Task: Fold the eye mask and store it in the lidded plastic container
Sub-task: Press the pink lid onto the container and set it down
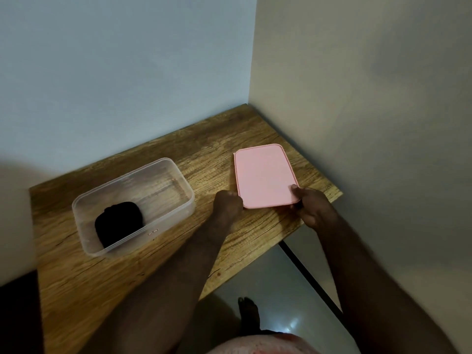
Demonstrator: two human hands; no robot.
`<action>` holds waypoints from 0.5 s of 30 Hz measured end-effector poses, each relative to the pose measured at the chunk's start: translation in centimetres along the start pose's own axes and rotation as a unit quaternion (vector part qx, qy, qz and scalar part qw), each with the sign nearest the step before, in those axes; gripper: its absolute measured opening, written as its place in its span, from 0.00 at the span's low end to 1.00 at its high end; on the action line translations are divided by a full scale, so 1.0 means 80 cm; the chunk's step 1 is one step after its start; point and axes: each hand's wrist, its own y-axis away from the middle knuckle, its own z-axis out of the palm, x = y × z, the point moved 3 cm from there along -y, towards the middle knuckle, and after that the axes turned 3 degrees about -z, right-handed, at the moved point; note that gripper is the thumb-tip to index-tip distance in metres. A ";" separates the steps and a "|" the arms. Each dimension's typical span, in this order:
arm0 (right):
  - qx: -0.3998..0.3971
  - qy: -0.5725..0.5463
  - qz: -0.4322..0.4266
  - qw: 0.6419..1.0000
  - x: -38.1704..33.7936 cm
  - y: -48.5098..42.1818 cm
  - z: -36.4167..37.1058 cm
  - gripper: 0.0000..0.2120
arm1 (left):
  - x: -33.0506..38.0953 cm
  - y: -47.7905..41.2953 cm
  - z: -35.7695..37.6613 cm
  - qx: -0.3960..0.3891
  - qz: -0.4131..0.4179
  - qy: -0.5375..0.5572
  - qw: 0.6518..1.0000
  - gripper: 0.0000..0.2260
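Note:
A clear plastic container (178, 175) stands open on the left part of the wooden table (97, 284). Inside it, at the near corner, lies the folded black eye mask (118, 222). The pink lid (264, 175) lies flat on the table's right side, apart from the container. My left hand (228, 201) is closed against the lid's near left corner. My right hand (313, 206) grips the near right corner, thumb on top and fingers under the edge.
Walls meet in a corner right behind the table and along its right edge. The table's near right edge drops to a tiled floor, where a bare foot (249, 314) stands. A dark object (18, 315) fills the lower left.

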 end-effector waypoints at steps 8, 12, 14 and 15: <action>-0.070 0.021 -0.073 0.995 -0.031 0.029 0.048 0.09 | 0.059 0.036 -0.039 0.018 0.072 0.081 0.994 0.09; -0.031 0.162 -0.189 0.968 -0.058 0.050 0.088 0.19 | 0.085 0.047 -0.084 0.109 0.200 0.021 0.973 0.10; -0.049 0.154 -0.249 0.955 -0.080 0.078 0.119 0.21 | 0.101 0.062 -0.113 0.186 0.284 -0.041 0.939 0.11; -0.090 0.103 -0.256 0.957 -0.090 0.094 0.137 0.23 | 0.108 0.072 -0.125 0.220 0.327 -0.080 0.915 0.12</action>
